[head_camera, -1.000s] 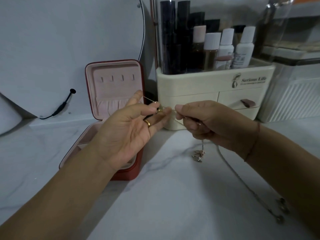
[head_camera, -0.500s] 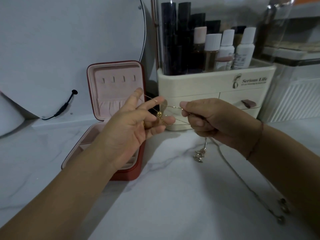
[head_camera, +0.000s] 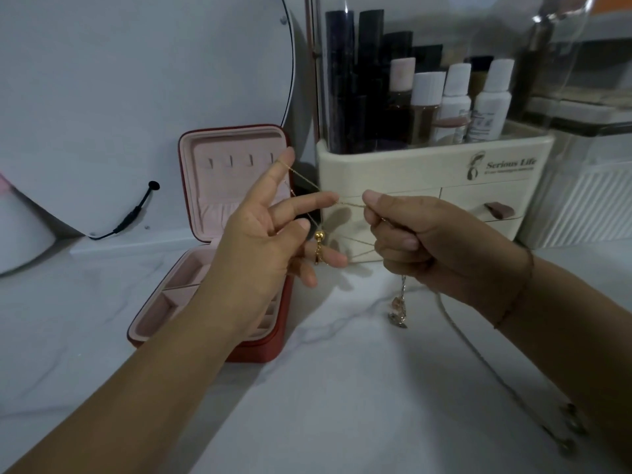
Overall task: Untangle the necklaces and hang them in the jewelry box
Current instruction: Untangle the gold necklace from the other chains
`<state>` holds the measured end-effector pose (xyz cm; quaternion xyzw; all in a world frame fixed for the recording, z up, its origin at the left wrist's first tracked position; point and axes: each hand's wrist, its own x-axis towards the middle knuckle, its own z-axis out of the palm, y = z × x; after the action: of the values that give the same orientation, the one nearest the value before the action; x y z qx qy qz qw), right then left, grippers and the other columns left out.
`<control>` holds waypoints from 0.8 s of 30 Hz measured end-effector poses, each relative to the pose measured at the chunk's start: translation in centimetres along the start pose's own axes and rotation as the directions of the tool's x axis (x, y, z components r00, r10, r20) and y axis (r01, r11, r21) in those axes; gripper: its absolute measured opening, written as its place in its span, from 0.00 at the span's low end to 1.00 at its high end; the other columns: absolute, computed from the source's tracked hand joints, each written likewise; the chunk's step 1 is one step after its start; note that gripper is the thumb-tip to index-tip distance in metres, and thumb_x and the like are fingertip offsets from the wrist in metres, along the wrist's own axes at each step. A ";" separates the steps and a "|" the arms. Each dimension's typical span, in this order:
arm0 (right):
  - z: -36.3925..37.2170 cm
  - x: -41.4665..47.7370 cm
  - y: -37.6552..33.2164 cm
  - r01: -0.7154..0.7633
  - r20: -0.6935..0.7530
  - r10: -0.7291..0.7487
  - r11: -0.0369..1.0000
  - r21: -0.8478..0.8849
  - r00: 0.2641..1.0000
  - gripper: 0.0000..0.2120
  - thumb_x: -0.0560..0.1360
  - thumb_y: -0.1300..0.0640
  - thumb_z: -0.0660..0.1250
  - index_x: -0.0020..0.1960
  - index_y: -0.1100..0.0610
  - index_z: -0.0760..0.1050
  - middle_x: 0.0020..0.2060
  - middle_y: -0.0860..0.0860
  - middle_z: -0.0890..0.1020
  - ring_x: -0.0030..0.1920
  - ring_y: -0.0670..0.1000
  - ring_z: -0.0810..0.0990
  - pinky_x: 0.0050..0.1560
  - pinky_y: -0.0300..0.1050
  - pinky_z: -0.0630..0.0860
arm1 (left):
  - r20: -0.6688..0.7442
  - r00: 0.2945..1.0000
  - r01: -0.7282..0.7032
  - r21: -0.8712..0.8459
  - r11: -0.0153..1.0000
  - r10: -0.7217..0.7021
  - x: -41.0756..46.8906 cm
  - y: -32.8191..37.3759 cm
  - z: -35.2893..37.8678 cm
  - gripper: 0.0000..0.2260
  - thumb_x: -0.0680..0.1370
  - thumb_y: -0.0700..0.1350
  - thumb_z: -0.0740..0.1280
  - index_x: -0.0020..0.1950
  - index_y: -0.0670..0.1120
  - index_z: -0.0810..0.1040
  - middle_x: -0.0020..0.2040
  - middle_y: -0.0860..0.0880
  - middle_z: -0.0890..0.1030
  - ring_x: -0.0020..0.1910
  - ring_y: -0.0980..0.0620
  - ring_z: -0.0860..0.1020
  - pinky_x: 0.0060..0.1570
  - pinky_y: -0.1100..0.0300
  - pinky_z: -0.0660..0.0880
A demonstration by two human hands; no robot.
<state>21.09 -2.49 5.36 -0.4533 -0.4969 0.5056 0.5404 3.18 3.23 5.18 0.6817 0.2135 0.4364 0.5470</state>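
- The jewelry box (head_camera: pixel 236 186) stands open on the bench (head_camera: pixel 342 405), and its lid hooks are bare, so nothing is hung yet.
- The left hand (head_camera: pixel 266 241) has spread its fingers (head_camera: pixel 280 169) wider than a second ago. The gold necklace (head_camera: pixel 319 236) now runs taut over the index and middle fingertips, with its bead hanging lower.
- The right hand (head_camera: pixel 431 248) keeps its curled fingers pinched on the gold strands. The loop looks opened out, so freeing it seems close.
- The silver necklace (head_camera: pixel 398 309) dangles under that hand and trails along the bench.
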 end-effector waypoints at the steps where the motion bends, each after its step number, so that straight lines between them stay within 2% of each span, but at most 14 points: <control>1: 0.0 0.0 0.0 0.002 -0.005 -0.002 1.000 -0.006 1.000 0.11 0.75 0.50 0.62 0.39 0.56 0.71 0.21 0.47 0.60 0.22 0.45 0.54 0.25 0.39 0.50 | -0.009 1.000 -0.013 0.012 1.000 0.013 0.0 0.0 0.1 0.31 0.80 0.30 0.56 0.77 0.56 0.56 0.58 0.48 0.82 0.33 0.49 0.83 0.23 0.63 0.73; 4: -0.1 0.0 -0.1 -0.005 -0.020 0.005 1.000 -0.024 1.000 0.12 0.79 0.51 0.60 0.39 0.56 0.71 0.21 0.47 0.60 0.22 0.45 0.53 0.24 0.38 0.50 | -0.030 0.999 -0.043 0.053 0.998 0.045 -0.2 -0.2 0.4 0.31 0.81 0.30 0.55 0.77 0.58 0.54 0.61 0.49 0.80 0.36 0.48 0.83 0.28 0.62 0.77; 8: -0.2 -0.1 -0.3 -0.011 0.004 0.011 0.999 -0.031 1.000 0.12 0.76 0.50 0.61 0.39 0.57 0.72 0.21 0.47 0.59 0.22 0.45 0.53 0.23 0.38 0.51 | -0.051 0.996 -0.067 0.113 0.991 0.074 -0.2 -0.8 0.7 0.32 0.81 0.30 0.54 0.76 0.59 0.52 0.61 0.50 0.78 0.38 0.48 0.84 0.34 0.62 0.78; 12: -0.1 -0.2 -0.4 -0.023 0.028 0.024 0.999 -0.044 0.999 0.11 0.74 0.49 0.63 0.39 0.57 0.72 0.20 0.47 0.58 0.22 0.45 0.53 0.23 0.37 0.52 | -0.130 0.985 -0.073 0.279 0.958 0.113 -0.4 -1.4 0.6 0.28 0.82 0.35 0.56 0.76 0.59 0.54 0.53 0.55 0.82 0.35 0.50 0.83 0.36 0.62 0.77; 16: -0.1 -0.2 -0.4 -0.020 0.068 0.020 1.000 -0.007 0.997 0.09 0.72 0.50 0.65 0.37 0.54 0.73 0.21 0.46 0.60 0.23 0.45 0.54 0.25 0.38 0.51 | -0.166 0.974 -0.064 0.461 0.885 0.157 -0.5 -1.1 0.3 0.27 0.81 0.41 0.60 0.76 0.58 0.56 0.44 0.56 0.81 0.28 0.55 0.79 0.31 0.65 0.75; 20: -0.3 -0.1 -0.4 0.005 0.065 -0.014 0.990 0.139 0.998 0.08 0.72 0.52 0.66 0.39 0.55 0.71 0.22 0.45 0.63 0.21 0.43 0.56 0.23 0.36 0.53 | -0.146 0.977 -0.077 0.442 0.894 0.156 -0.4 -1.0 0.1 0.33 0.78 0.39 0.66 0.77 0.57 0.53 0.41 0.55 0.79 0.27 0.51 0.78 0.28 0.61 0.74; 24: -0.4 0.1 -0.4 0.004 0.015 -0.007 0.986 0.166 1.000 0.07 0.71 0.52 0.64 0.39 0.55 0.70 0.22 0.45 0.63 0.21 0.42 0.56 0.24 0.37 0.50 | -0.097 0.978 -0.117 0.481 0.869 0.185 -0.2 -1.3 0.3 0.35 0.76 0.42 0.69 0.77 0.56 0.54 0.36 0.51 0.77 0.28 0.51 0.75 0.33 0.58 0.72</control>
<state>21.53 -2.45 5.72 -0.4015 -0.4586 0.5473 0.5736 3.55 3.32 3.90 0.7767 0.2970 0.4595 0.3121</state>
